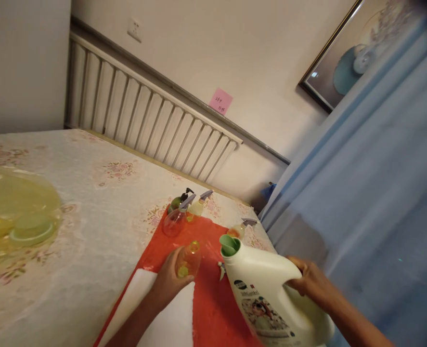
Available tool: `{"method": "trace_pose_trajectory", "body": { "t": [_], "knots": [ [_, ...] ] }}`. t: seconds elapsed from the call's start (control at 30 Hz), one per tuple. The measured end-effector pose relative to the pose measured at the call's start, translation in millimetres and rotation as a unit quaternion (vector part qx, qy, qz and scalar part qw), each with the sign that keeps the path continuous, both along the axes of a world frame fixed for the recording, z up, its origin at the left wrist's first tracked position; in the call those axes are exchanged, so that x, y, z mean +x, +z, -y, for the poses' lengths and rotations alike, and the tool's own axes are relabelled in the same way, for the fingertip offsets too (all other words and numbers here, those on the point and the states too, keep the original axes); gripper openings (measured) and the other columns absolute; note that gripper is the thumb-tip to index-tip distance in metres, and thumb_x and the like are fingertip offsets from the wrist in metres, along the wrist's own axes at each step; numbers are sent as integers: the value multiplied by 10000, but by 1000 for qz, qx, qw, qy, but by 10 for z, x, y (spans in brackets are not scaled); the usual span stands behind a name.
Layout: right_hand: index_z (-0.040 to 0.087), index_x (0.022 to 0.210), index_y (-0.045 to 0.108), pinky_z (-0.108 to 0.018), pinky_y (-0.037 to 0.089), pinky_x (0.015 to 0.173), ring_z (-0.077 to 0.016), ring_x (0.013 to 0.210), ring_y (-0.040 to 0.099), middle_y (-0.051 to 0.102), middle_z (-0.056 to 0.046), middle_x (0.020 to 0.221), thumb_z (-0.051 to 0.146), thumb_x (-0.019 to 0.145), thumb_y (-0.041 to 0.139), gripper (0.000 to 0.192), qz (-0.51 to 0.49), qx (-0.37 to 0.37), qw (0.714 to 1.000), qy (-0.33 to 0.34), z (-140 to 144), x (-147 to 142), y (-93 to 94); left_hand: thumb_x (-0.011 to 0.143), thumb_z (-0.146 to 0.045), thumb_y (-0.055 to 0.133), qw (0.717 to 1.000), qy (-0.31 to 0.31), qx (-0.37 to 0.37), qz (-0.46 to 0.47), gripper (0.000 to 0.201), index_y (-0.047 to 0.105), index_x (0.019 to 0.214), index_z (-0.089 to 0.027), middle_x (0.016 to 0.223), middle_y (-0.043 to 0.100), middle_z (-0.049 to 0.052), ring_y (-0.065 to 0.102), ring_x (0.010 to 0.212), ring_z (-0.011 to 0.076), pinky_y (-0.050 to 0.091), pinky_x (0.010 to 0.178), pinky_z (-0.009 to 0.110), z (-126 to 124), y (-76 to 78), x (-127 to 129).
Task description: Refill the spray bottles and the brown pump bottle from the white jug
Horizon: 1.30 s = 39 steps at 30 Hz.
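My left hand is wrapped round a small clear bottle whose uncapped neck points up; a little yellowish liquid shows low inside it. On the right, my right hand grips the handle of a large cream detergent jug. The jug leans left, and its open mouth with a green spout faces the small bottle, a short gap apart. No stream between them can be made out. A small grey-white piece, perhaps a spray head, lies between the two on the red mat.
Behind stand clear spray bottles with grey triggers, a green bottle with a black pump, and another spray bottle. A white sheet lies on the mat. At left sits a yellow plastic bag. A blue curtain hangs right.
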State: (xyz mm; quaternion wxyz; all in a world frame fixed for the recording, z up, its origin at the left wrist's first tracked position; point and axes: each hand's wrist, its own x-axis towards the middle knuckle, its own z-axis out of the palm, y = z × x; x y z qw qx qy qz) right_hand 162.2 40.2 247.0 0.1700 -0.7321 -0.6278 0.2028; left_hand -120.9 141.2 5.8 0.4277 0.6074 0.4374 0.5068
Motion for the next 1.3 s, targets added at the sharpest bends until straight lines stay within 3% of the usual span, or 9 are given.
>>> {"method": "trace_pose_trajectory", "body": {
  "t": [0.2, 0.5, 0.7, 1.3],
  "knots": [
    [195, 670, 572, -197, 405, 512, -144, 605, 567, 628, 25, 657, 157, 612, 545, 74, 12, -9, 999, 40, 18, -51, -46, 666, -219, 649, 995, 41, 26, -84, 734, 362, 1341, -203, 1389, 501, 108, 449, 1320, 271, 360, 1114, 447, -68, -120, 31],
    [211, 970, 692, -221, 500, 697, -209, 840, 663, 722, 0, 894, 106, 639, 519, 388, 11, -21, 995, 95, -90, -115, -96, 660, -260, 650, 991, 54, -4, -122, 756, 369, 1353, -154, 1327, 532, 147, 480, 1271, 321, 384, 1068, 471, -194, -299, 45],
    [236, 1086, 683, -239, 506, 772, -223, 892, 666, 734, 12, 958, 99, 621, 508, 516, 12, -20, 994, 110, -194, -198, -72, 676, -261, 652, 993, 34, 2, -114, 758, 348, 1367, -201, 1351, 510, 116, 470, 1282, 288, 382, 1071, 439, -179, -305, 36],
    [230, 1086, 687, -237, 491, 721, -214, 873, 669, 742, 5, 921, 96, 642, 501, 500, 52, -37, 986, 157, -473, -265, -88, 670, -246, 658, 996, 12, 13, -90, 759, 358, 1367, -243, 1373, 505, 107, 456, 1295, 305, 378, 1062, 447, -143, -282, 16]
  ]
}}
